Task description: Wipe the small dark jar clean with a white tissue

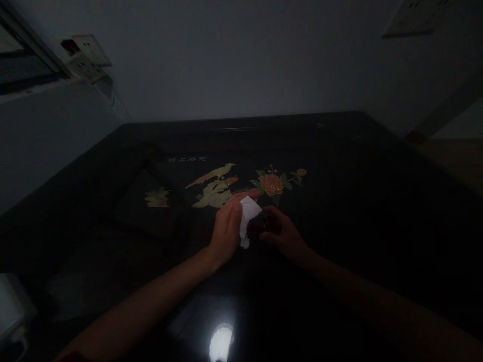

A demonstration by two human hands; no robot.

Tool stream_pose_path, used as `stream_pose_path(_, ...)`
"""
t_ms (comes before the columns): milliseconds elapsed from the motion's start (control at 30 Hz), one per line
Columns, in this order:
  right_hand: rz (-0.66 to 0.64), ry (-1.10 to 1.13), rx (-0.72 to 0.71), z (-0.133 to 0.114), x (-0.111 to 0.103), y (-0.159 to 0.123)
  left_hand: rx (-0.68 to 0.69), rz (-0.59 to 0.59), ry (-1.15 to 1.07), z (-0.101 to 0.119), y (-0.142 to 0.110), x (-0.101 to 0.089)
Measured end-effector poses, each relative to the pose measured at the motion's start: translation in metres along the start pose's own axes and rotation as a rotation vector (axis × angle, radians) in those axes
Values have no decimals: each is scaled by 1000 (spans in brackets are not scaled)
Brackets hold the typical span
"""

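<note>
Over the dark glossy tabletop (332,221), my left hand (226,226) holds a crumpled white tissue (249,211) between thumb and fingers. The tissue lies against a small dark rounded object (257,226), whose kind is too dim to make out. From the other side, my right hand (283,231) grips this object with thumb and fingers curled around it. Both hands are close together near the middle of the table, just in front of a flower and bird picture (215,193) set in its surface.
A pale wall (241,60) stands behind the table. Socket plates (90,50) with an adapter hang at the upper left, another socket plate (415,17) at the upper right. A white object (13,306) sits at the left edge. Lamp light (221,342) reflects near the front.
</note>
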State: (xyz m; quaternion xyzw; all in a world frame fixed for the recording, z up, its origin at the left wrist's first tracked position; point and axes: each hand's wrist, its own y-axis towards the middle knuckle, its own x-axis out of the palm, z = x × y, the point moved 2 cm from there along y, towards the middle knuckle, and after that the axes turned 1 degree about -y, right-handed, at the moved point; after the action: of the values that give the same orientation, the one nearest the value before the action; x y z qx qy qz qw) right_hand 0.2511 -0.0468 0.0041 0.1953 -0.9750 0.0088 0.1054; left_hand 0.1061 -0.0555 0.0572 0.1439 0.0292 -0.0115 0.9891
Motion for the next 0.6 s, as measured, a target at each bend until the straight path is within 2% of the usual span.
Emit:
stream_pose_path(167,29,-99,-39,0,1,0,417,-176,266,1,1,-2)
stream_pose_path(233,25,-124,-23,-1,1,0,441,-166,293,-2,1,-2)
stream_pose_path(300,13,-121,-1,-1,1,0,317,-93,223,-6,1,-2)
stream_pose_path(467,15,-69,20,-2,0,-1,-144,80,-164,-17,2,4)
stream_pose_path(533,-1,-52,23,-1,0,-1,-300,105,-334,-21,4,7)
stream_pose_path(600,-28,-16,16,0,0,-1,-466,73,-518,-24,5,11)
